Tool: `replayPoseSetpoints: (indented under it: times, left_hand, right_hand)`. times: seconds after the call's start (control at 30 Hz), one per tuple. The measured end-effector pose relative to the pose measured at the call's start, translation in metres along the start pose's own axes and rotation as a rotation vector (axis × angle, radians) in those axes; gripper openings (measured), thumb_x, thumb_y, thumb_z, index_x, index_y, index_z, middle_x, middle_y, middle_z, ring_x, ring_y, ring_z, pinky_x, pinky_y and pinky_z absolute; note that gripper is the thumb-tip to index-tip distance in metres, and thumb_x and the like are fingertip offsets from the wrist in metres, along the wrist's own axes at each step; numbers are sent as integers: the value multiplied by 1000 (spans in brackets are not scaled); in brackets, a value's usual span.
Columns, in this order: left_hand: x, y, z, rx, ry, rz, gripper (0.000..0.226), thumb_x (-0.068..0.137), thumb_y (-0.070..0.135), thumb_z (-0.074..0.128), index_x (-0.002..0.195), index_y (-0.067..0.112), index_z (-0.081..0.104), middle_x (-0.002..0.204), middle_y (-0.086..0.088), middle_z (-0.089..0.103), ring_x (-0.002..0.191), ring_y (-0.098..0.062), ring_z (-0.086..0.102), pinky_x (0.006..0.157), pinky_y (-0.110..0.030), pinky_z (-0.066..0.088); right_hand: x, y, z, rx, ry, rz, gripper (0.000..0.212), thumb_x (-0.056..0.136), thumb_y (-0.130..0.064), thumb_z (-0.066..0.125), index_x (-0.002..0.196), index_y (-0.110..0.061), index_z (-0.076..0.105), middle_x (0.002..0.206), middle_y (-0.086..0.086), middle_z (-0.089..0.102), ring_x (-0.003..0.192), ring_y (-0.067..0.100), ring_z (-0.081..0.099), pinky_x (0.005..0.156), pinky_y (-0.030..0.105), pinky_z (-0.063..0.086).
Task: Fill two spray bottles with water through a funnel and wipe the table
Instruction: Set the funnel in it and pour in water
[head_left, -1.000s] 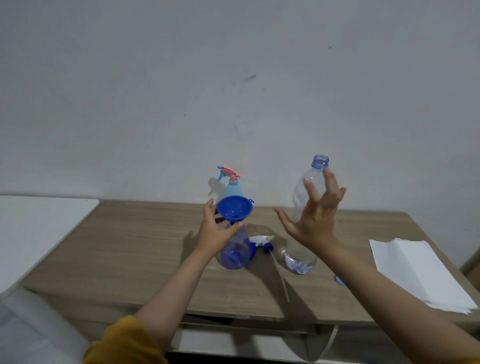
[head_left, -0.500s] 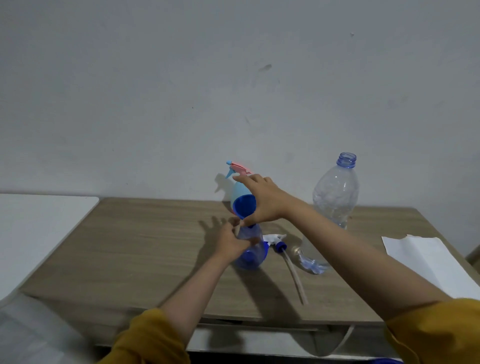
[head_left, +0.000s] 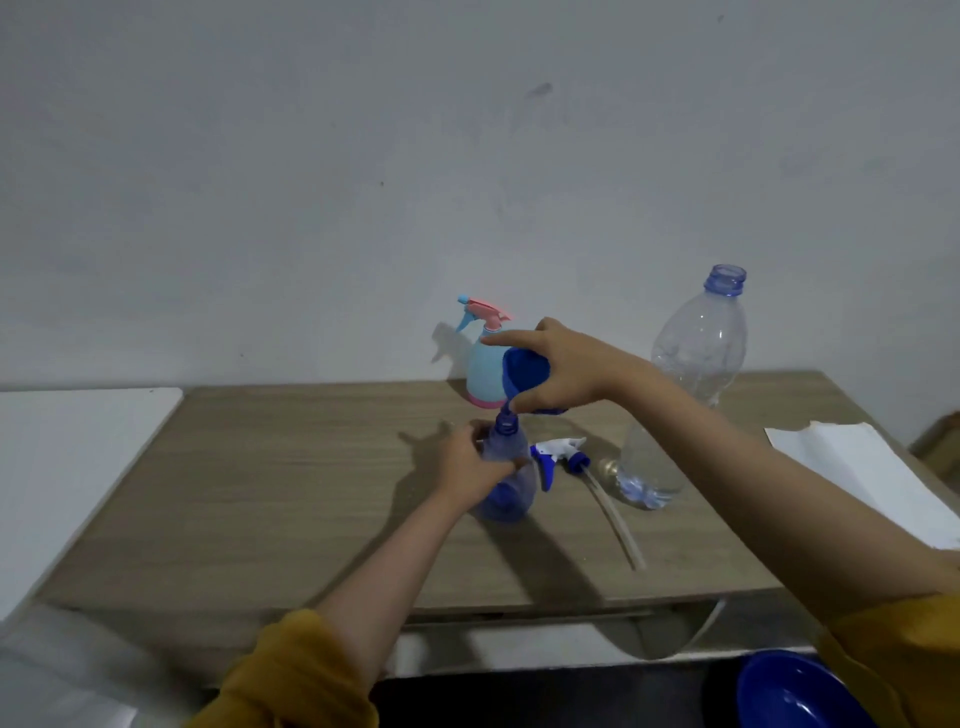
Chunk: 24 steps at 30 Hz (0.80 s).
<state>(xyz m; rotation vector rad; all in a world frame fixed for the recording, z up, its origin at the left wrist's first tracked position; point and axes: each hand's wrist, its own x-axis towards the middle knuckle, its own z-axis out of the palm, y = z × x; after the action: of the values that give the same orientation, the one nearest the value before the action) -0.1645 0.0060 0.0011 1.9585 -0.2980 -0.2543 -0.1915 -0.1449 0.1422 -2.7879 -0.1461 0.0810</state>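
Lifted since the earlier frame, one funnel (head_left: 525, 373) sits pinched in the right hand (head_left: 563, 371), tilted above one open blue spray bottle (head_left: 506, 470). Left hand (head_left: 470, 460) grips that bottle at frame centre. Desk (head_left: 291, 493) count: two spray bottles, the pink-topped one (head_left: 482, 358) behind; one clear water bottle (head_left: 685, 374).

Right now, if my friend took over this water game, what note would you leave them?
Left hand grips the blue spray bottle upright on the table.
Right hand holds the blue funnel tilted just above that bottle's open neck.
Its trigger head lies beside it, tube attached.
Pale blue spray bottle stands behind, pink trigger on.
Large clear water bottle stands uncapped, nearly empty.
Paper sheets lie at right.
Left: recap the blue bottle, wipe the table. Fill levels unclear.
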Motion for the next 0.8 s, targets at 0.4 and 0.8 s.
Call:
replayPoseSetpoints:
  times: [0.4, 0.8]
  left_hand:
    - [-15, -22, -12, 9, 53, 110, 53, 66, 23, 84, 113, 13, 61, 102, 2, 65, 92, -13, 60, 82, -28, 51]
    - [-17, -29, -9, 29, 28, 142, 58, 71, 32, 80, 123, 19, 55, 115, 8, 59, 102, -8, 55, 82, -22, 47]
  right_hand:
    - [-83, 26, 134, 741, 598, 375, 59, 54, -17, 85, 98, -12, 46, 96, 1, 52, 78, 11, 54, 65, 13, 45]
    - [-96, 31, 239, 437, 534, 579, 74, 61, -36, 87, 117, -16, 43, 118, -2, 36, 106, 17, 51, 84, 24, 47]
